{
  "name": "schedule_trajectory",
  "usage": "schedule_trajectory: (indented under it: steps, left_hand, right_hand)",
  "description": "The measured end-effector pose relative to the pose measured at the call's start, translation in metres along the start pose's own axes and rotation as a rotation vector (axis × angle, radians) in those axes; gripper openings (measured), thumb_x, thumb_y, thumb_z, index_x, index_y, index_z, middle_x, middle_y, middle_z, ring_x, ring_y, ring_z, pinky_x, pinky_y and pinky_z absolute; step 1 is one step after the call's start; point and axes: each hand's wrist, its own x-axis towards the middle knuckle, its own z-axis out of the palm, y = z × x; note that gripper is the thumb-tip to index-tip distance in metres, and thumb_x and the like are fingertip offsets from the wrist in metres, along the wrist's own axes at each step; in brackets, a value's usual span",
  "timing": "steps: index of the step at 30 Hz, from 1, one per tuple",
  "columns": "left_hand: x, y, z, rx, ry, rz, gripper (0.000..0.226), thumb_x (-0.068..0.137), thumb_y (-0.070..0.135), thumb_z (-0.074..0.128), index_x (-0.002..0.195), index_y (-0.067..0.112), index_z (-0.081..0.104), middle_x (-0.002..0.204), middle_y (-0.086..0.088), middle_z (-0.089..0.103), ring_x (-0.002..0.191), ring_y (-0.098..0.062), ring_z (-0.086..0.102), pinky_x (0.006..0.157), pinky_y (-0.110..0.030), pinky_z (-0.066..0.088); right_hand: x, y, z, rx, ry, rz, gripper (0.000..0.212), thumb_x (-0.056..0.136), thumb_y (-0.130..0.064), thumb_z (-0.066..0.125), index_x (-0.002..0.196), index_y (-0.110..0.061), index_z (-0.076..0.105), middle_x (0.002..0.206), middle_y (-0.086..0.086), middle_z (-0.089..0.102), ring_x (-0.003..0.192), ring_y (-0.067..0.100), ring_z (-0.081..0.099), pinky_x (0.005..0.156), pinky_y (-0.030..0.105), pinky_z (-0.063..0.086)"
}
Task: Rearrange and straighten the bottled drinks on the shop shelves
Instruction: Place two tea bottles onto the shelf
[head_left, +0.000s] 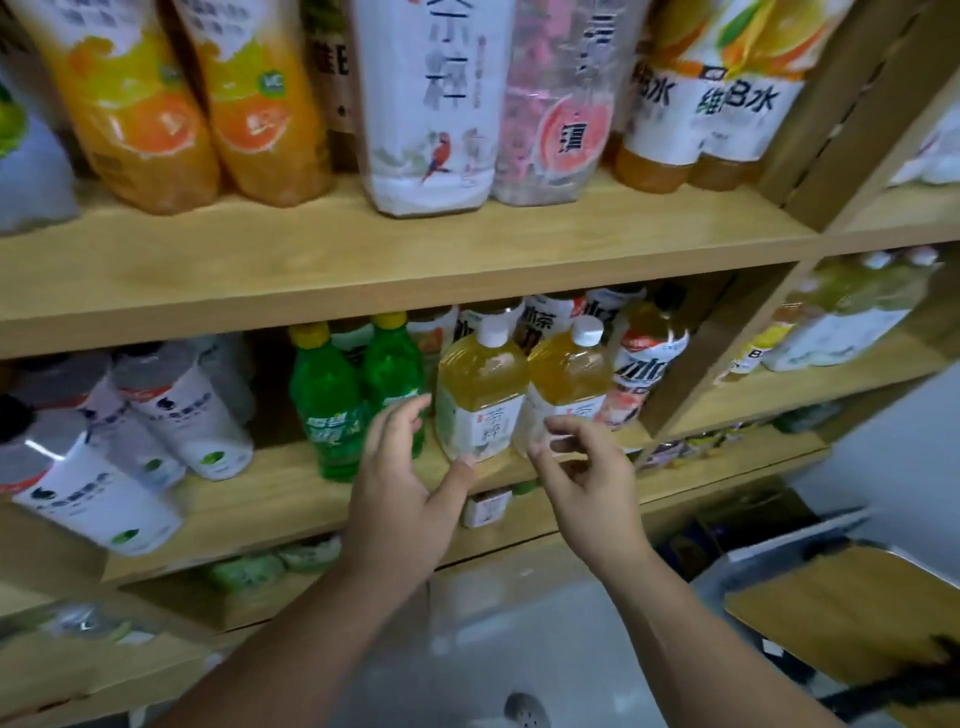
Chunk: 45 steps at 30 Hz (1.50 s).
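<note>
Two tea bottles with white caps stand side by side at the front of the middle shelf (291, 499): a pale yellow one (480, 384) and a darker amber one (569, 376). My left hand (408, 480) is spread open beside the pale bottle, thumb tip at its base, fingers near its left side. My right hand (584, 475) hovers in front of the amber bottle with fingers loosely curled, holding nothing. Two green soda bottles (332, 400) stand just left of my left hand.
White-labelled bottles (171, 410) lean at the shelf's left. Red-and-white bottles (647, 364) stand behind on the right. The upper shelf (363, 260) holds orange juice, white tea and pink bottles. A wooden upright (696, 353) bounds the bay. A grey crate (831, 587) sits low right.
</note>
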Motion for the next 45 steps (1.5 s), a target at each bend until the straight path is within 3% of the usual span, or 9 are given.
schedule_trajectory:
  steps: [2,8,11,15,22,26,31,40,45]
  left_hand:
    - [0.01,0.009,0.019,0.022,0.024,-0.001,0.066,0.088,0.032,0.074,0.147,0.027,0.044,0.144,0.009,0.044,0.132,-0.005,0.044,0.111,-0.039,0.044]
    - [0.036,0.029,0.057,0.19,0.066,-0.121,0.076,0.083,0.039,0.078,0.147,0.022,0.041,0.144,0.006,0.046,0.132,-0.016,0.047,0.106,-0.038,0.044]
    - [0.047,0.039,0.065,0.326,0.045,-0.145,0.058,0.082,0.033,0.081,0.129,0.019,0.051,0.116,0.007,0.048,0.11,-0.016,0.051,0.087,-0.03,0.042]
    - [0.061,0.046,0.066,0.472,0.017,-0.22,0.069,0.079,0.035,0.084,0.136,0.013,0.05,0.117,-0.004,0.05,0.114,-0.028,0.055,0.09,-0.039,0.049]
    - [0.065,0.059,0.067,0.647,0.07,-0.244,0.069,0.071,0.042,0.089,0.126,0.012,0.059,0.118,-0.011,0.052,0.114,-0.033,0.055,0.094,-0.043,0.051]
    - [0.054,0.061,0.07,0.695,0.125,-0.18,0.073,0.068,0.044,0.091,0.125,0.013,0.058,0.118,-0.008,0.054,0.112,-0.03,0.056,0.084,-0.04,0.051]
    - [0.037,0.051,0.07,0.517,0.144,-0.118,0.079,0.068,0.036,0.092,0.134,0.024,0.051,0.128,0.001,0.063,0.114,-0.022,0.061,0.088,-0.038,0.054]
    - [0.032,0.033,0.068,0.335,0.064,-0.132,0.094,0.068,0.023,0.094,0.144,0.03,0.038,0.139,-0.002,0.051,0.126,-0.022,0.052,0.102,-0.04,0.048]
    - [0.023,0.029,0.061,0.209,0.054,-0.107,0.094,0.067,0.022,0.094,0.145,0.031,0.043,0.138,-0.003,0.048,0.121,-0.019,0.051,0.101,-0.04,0.048]
  right_hand:
    - [0.017,0.014,-0.027,-0.026,0.039,-0.022,0.032,0.089,-0.027,0.077,0.118,-0.028,0.062,0.112,-0.011,0.06,0.106,0.006,0.061,0.085,0.034,0.057]
    - [0.075,0.021,-0.078,-0.117,-0.128,-0.149,0.075,0.083,-0.031,0.083,0.147,-0.024,0.046,0.14,-0.013,0.047,0.129,-0.004,0.042,0.103,0.0,0.028]
    - [0.102,0.014,-0.082,-0.192,-0.296,-0.169,0.08,0.084,-0.035,0.082,0.151,-0.023,0.04,0.14,-0.015,0.044,0.129,0.0,0.041,0.108,0.009,0.035]
    - [0.128,0.012,-0.078,-0.269,-0.487,-0.178,0.075,0.084,-0.037,0.082,0.147,-0.022,0.044,0.138,-0.002,0.055,0.128,0.017,0.054,0.103,0.04,0.052]
    - [0.127,0.021,-0.074,-0.329,-0.511,-0.234,0.074,0.078,-0.037,0.087,0.14,-0.028,0.048,0.122,-0.006,0.05,0.115,0.019,0.054,0.095,0.038,0.052]
    - [0.121,0.028,-0.077,-0.327,-0.46,-0.311,0.084,0.076,-0.038,0.087,0.146,-0.03,0.042,0.136,-0.005,0.047,0.125,0.02,0.052,0.1,0.039,0.051]
    - [0.11,0.033,-0.081,-0.279,-0.459,-0.317,0.088,0.077,-0.035,0.087,0.149,-0.036,0.037,0.153,-0.01,0.043,0.136,0.016,0.048,0.108,0.04,0.048]
    - [0.086,0.026,-0.079,-0.33,-0.407,-0.217,0.09,0.074,-0.035,0.089,0.144,-0.044,0.033,0.148,-0.011,0.044,0.132,0.019,0.05,0.103,0.047,0.052]
    - [0.062,0.018,-0.079,-0.383,-0.403,-0.245,0.092,0.075,-0.033,0.089,0.147,-0.043,0.033,0.145,-0.008,0.04,0.132,0.017,0.049,0.106,0.038,0.05]
